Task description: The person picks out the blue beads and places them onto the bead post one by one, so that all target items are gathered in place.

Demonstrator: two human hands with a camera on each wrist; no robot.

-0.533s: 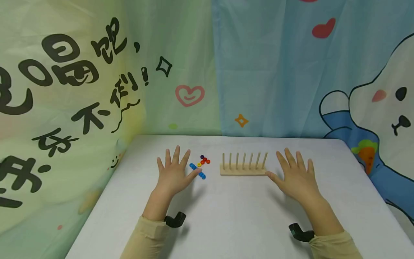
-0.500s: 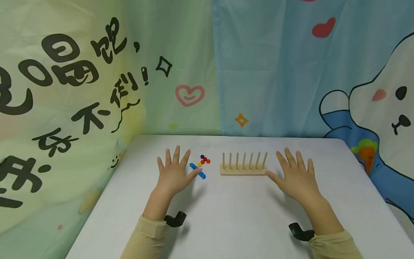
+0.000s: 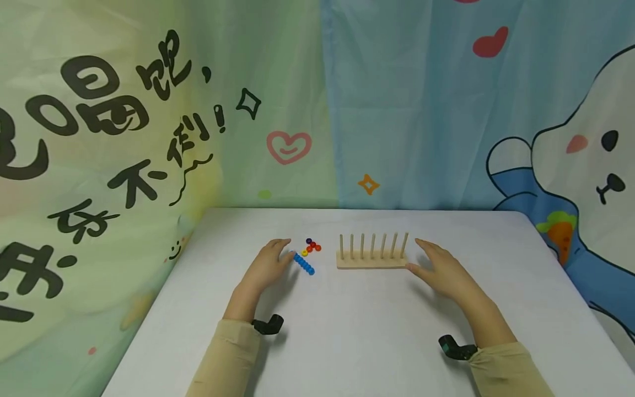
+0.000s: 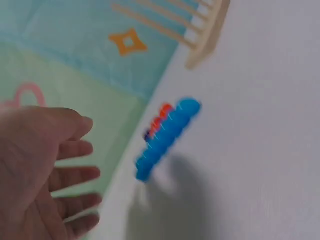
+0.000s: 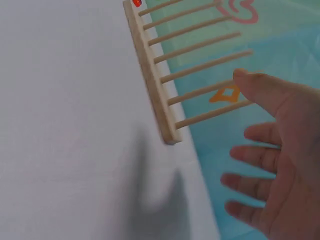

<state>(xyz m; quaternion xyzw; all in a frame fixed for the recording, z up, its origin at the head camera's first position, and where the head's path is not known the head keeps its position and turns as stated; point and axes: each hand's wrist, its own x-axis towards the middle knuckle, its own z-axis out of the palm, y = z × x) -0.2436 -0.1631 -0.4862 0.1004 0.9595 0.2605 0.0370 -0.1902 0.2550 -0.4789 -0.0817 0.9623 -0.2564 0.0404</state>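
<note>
My left hand [image 3: 266, 267] is held just left of a row of blue beads [image 3: 304, 263], thumb and fingers apart with nothing between them. Behind that row lie a few red beads [image 3: 313, 246], a yellow bead [image 3: 305, 253] and a dark purple bead [image 3: 309, 241]. A wooden peg rack [image 3: 372, 263] with several upright pegs stands to the right of the beads. Beside its right end is my right hand [image 3: 446, 273], thumb near the base, fingers relaxed and holding nothing. In the left wrist view the blue beads [image 4: 167, 137] line up in front of the red ones.
Everything rests on a white table [image 3: 357, 331]. A printed curtain [image 3: 278, 110] hangs behind its far edge and along the left side. Each wrist carries a black camera mount, one on the left [image 3: 268, 325] and one on the right [image 3: 457, 348].
Both hands have gone from spread, flat fingers to more bent, sideways-turned fingers. The left thumb has drawn off the blue beads, uncovering their whole row. Beads and rack stay in place.
</note>
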